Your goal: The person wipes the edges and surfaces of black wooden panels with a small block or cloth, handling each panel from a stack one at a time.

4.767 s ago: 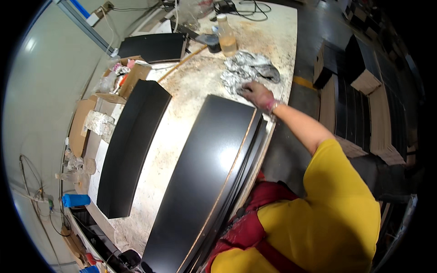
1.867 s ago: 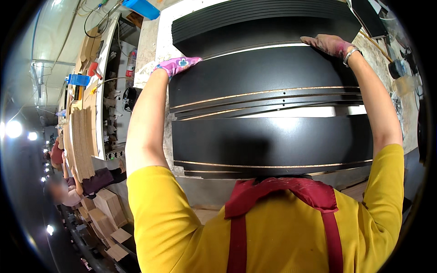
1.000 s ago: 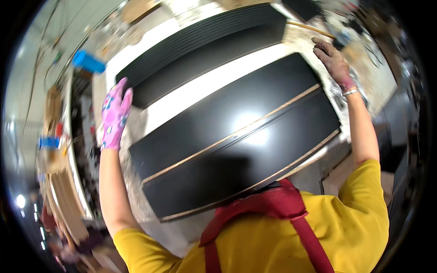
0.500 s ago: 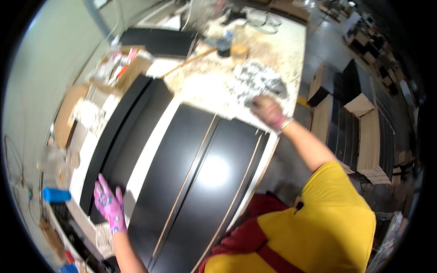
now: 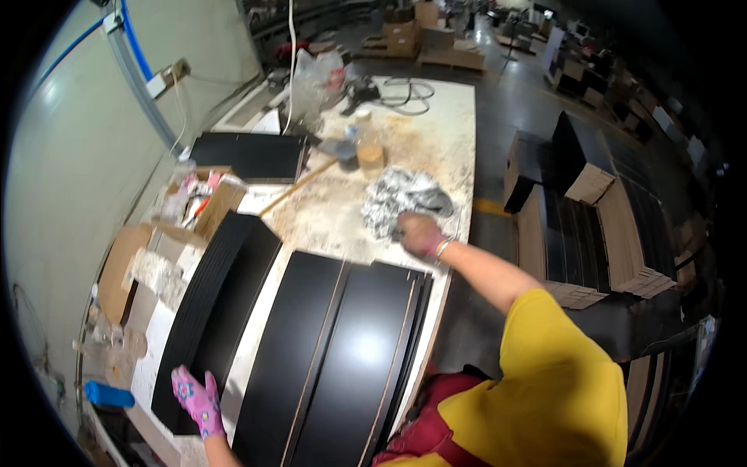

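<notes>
My left hand (image 5: pixel 199 401), in a pink patterned glove, lies with fingers stretched out on the near end of a stack of long black panels (image 5: pixel 226 311). To its right, two black panels (image 5: pixel 311 342) with pale, unfinished edges lie side by side on top of other boards. Beyond their far right corner is my right hand (image 5: pixel 421 235), gloved and with its fingers curled in. It grips the near edge of a crumpled white-and-grey rag (image 5: pixel 401 194); the fingertips are hidden.
Behind the rag stand a bottle of amber liquid (image 5: pixel 371 158) and a dark cup (image 5: pixel 345 158), near a wooden stick (image 5: pixel 299 187). An open carton of scraps (image 5: pixel 222 204) sits at the left. Stacked boards (image 5: pixel 576 233) stand on the floor to the right.
The view has tilted up, so the table and both hands appear lower. My left hand remains on the panel stack, and my right hand is still at the rag.
</notes>
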{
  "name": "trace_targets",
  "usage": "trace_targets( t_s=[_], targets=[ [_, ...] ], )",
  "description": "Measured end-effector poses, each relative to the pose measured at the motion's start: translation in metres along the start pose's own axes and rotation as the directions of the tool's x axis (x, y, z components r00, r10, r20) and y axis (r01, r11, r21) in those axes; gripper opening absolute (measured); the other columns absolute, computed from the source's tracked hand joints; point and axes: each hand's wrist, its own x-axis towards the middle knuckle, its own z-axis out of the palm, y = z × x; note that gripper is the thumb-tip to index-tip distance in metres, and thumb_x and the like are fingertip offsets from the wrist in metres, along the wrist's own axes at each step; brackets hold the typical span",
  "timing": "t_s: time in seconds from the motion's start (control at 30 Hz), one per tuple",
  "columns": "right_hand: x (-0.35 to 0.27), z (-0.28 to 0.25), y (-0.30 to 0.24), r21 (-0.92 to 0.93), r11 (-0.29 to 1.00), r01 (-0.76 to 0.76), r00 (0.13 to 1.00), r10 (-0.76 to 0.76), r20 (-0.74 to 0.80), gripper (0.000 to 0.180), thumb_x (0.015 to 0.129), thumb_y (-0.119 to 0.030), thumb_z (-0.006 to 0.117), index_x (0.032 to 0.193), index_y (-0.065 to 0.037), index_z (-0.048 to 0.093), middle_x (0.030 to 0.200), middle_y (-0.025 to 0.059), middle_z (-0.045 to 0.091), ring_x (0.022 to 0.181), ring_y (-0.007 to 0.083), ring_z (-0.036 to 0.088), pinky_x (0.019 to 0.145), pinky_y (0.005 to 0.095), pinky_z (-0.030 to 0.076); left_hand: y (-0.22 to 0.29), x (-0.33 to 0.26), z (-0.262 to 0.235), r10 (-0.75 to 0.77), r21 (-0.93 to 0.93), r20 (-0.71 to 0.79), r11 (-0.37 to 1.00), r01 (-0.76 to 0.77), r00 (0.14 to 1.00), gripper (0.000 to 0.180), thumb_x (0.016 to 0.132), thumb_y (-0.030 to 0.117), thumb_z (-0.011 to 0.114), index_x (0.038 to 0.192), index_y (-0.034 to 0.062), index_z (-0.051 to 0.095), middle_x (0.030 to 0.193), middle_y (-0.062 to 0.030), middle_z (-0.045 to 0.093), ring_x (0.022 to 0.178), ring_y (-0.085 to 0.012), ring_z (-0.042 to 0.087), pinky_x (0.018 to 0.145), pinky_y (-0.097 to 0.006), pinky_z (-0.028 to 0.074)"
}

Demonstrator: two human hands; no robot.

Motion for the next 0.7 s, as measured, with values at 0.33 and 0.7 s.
trace_targets(
  t_s=[0.33,0.7],
  targets=[
    [-0.05,-0.069,0.008,0.95,-0.216,-0.224,0.974,-0.031,0.223,0.032,0.098,-0.011,0.063,0.127,-0.001,0.056,0.106,0.0015,0.061,0.095,0.0111,0.059,0.086,0.0278,0.052,0.025,0.021,-0.019,0.239,0.202,-0.085,0.955,-0.219,0.967,0.037,0.085,0.024,0.073,0.114,0.0046,0.06,0.109,-0.0144,0.061,0.101,-0.0337,0.061,0.082,-0.044,0.053],
    [-0.081,-0.084,-0.034,0.914,-0.256,-0.314,0.946,-0.164,0.279,0.059,0.093,-0.014,0.065,0.147,-0.012,0.042,0.104,0.0069,0.058,0.086,0.0139,0.055,0.071,0.0259,0.045,0.048,0.004,-0.051,0.188,0.143,0.101,0.969,-0.201,0.977,0.051,0.084,0.032,0.073,0.126,0.011,0.054,0.118,-0.0137,0.057,0.111,-0.0333,0.058,0.088,-0.047,0.052]
  ],
)
